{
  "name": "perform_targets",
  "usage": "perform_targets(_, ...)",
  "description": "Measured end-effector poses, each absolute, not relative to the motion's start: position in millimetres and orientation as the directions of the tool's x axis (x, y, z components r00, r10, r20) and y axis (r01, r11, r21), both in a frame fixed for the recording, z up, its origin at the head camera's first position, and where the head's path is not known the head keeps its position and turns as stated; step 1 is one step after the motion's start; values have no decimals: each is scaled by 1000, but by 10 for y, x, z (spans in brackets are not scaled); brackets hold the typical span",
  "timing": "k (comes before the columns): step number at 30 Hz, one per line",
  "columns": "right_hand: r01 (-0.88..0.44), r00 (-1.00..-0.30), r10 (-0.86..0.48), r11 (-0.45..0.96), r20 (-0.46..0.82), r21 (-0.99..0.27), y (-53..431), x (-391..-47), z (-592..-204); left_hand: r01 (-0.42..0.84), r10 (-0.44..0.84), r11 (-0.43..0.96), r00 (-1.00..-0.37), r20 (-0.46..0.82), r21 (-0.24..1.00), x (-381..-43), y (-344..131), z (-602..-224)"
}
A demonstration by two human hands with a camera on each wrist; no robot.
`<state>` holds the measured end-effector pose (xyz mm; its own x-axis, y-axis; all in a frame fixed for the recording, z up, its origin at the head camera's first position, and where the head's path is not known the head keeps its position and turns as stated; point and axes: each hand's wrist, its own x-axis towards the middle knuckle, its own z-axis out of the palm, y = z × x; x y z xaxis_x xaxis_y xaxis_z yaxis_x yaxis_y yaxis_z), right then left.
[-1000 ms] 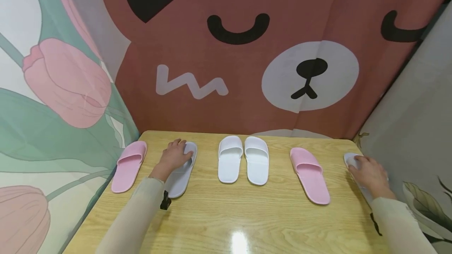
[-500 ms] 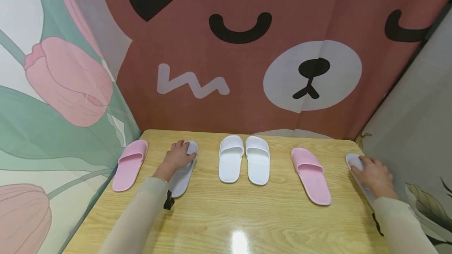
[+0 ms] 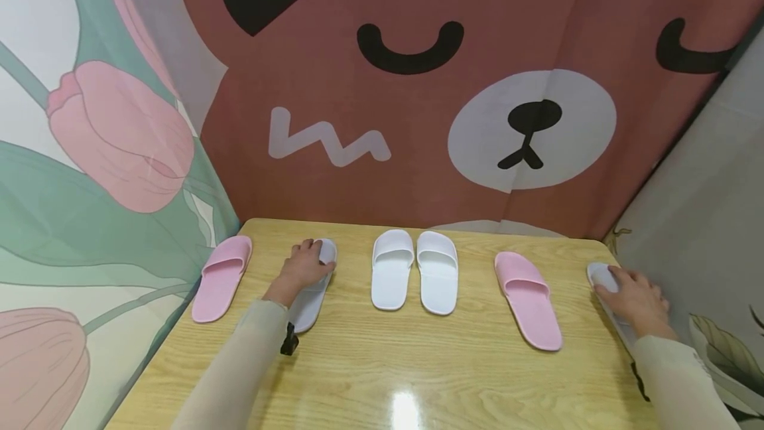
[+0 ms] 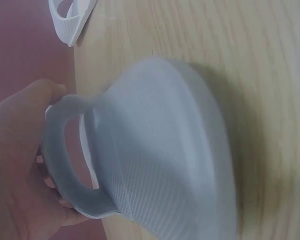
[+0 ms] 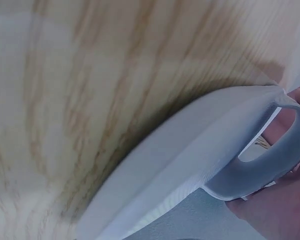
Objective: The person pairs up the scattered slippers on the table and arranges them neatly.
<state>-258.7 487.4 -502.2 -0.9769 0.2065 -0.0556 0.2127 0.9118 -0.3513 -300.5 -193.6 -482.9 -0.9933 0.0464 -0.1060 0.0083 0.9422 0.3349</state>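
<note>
On the left side of the wooden table, my left hand (image 3: pixel 302 267) holds a light grey slipper (image 3: pixel 307 308) by its strap. The left wrist view shows the thumb at one end of the strap and the fingers at the other, with the grey slipper's sole (image 4: pixel 155 135) on the wood. At the right edge, my right hand (image 3: pixel 637 298) grips the strap of the matching grey slipper (image 3: pixel 600 273). Seen from the right wrist, this slipper (image 5: pixel 170 155) lies along the table, fingers around its strap. Both hands hide part of the straps in the head view.
A pair of white slippers, left (image 3: pixel 391 279) and right (image 3: pixel 438 282), stands side by side in the middle. One pink slipper (image 3: pixel 217 289) lies far left, another pink slipper (image 3: pixel 531 310) right of centre. Printed cloth (image 3: pixel 334 198) hangs behind the table (image 3: pixel 358 363).
The head view has shifted a little, so everything appears slightly further right. Both hands stay on the grey slippers, which lie where they were.
</note>
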Motion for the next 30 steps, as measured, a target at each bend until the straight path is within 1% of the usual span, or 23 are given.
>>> perform_targets(8,208,-978,191,920,-84,-332,4924,-2594,-5089,0,35,945,-994,-102,327,-2967,-1887,-4817)
perform_targets(17,181,-982,151,925,-115,-334,4893,-2594,-5036,-32,1,950,-994,-107,310,-2963,-1857,-4841)
perform_targets(22,193,-979,156,921,-132,-339,4902,-2594,-5056,-37,-2,952,-994,-114,305,-2978,-1851,-4887)
perform_targets(30,201,-974,154,925,-166,-322,4886,-2613,-5025,-26,1,948,-996,-86,316,-2960,-1829,-4882)
